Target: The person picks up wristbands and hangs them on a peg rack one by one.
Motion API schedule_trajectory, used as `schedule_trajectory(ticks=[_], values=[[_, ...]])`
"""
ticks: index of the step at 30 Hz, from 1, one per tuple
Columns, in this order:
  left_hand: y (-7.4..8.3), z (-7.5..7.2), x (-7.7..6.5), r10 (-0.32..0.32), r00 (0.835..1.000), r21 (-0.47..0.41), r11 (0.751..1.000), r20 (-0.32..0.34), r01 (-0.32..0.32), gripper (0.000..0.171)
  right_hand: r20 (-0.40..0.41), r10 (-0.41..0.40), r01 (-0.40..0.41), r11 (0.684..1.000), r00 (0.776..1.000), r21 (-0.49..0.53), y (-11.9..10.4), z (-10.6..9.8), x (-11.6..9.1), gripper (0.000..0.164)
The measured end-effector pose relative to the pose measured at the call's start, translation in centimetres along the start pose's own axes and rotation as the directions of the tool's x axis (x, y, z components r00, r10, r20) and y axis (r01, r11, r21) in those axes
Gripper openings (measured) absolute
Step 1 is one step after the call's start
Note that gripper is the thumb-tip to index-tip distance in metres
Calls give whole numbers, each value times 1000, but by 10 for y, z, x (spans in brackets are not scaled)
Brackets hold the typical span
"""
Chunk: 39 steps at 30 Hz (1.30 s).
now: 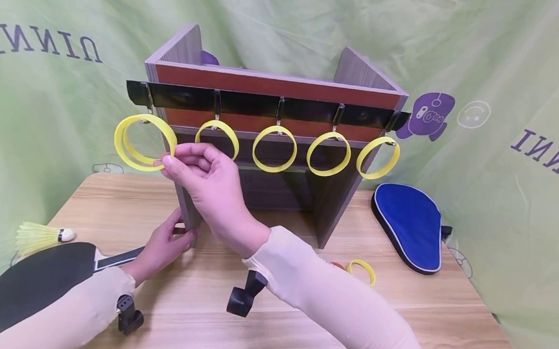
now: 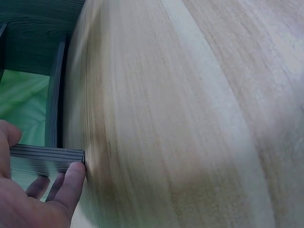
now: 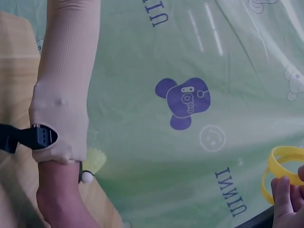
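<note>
Clock: set on the pale wood-grain table (image 1: 196, 317), 12 farthest from the person.
Paddle: a black, flat-faced paddle (image 1: 41, 283) lies at 8 o'clock, its handle toward the left hand.
Loose ring: a slim yellow ring (image 1: 373, 276) lies flat at 3 o'clock, beside an orange piece half hidden by the sleeve.
Left hand: at 9 o'clock the left hand (image 1: 164, 245) grips the near upright of the grey wood-grain stand (image 1: 342, 199) low down, thumb and fingers on opposite faces.
Right hand: the right hand (image 1: 217, 182) reaches toward 10 o'clock, thumb and fingertips pinching a thin yellow plastic-looking hoop (image 1: 118, 142) at the hoop's own 4 o'clock.
Held hoop: it is at the leftmost hook; 2 bands show, and I cannot tell whether the fingers hold 1 or 2, or whether the hook bears any weight.
Handling: probably light, springy and smooth, unlikely to break; best pinched across the band's lower edge, leaving the top free, since a hard squeeze may make it oval.
Hook rail: a black strip (image 1: 250, 103) with 5 hooks crosses the stand at 12 o'clock; 4 more yellow hoops (image 1: 255, 149) hang there.
Backdrop: a green printed curtain (image 1: 292, 22).
</note>
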<state>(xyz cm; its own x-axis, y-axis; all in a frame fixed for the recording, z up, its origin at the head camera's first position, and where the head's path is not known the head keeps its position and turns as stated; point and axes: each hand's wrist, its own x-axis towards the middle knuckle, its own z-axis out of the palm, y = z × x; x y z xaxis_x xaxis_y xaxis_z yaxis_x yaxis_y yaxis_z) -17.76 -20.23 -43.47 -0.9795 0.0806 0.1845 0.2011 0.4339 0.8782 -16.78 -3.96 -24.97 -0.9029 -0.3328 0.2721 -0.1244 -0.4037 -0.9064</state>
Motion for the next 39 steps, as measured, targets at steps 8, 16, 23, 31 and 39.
schedule_trajectory(ticks=[8, 16, 23, 31, 39], values=[[-1, 0, 1, 0, 1000, 13, 1000, -2, 0, 53, 40, -23, 27, 993, 999, -114, -1, -7, -1, 26], [1, 0, 1, -30, 999, 20, 999, 12, 29, 60, 65, -32, 43, 983, 997, -180, -3, -14, -1, 27], [0, 0, 0, -32, 999, 25, 999, 16, 32, 62, 165, 6, 23, 984, 986, -176, -7, -27, -9, 26], [2, -1, 0, -23, 1000, 24, 999, 2, 23, 59, 297, 64, 36, 947, 953, -320, -14, -57, -23, 21], [3, 2, -1, -49, 999, 9, 999, 13, 48, 61, 363, 127, 65, 878, 923, -474, -12, -113, -44, 16]])
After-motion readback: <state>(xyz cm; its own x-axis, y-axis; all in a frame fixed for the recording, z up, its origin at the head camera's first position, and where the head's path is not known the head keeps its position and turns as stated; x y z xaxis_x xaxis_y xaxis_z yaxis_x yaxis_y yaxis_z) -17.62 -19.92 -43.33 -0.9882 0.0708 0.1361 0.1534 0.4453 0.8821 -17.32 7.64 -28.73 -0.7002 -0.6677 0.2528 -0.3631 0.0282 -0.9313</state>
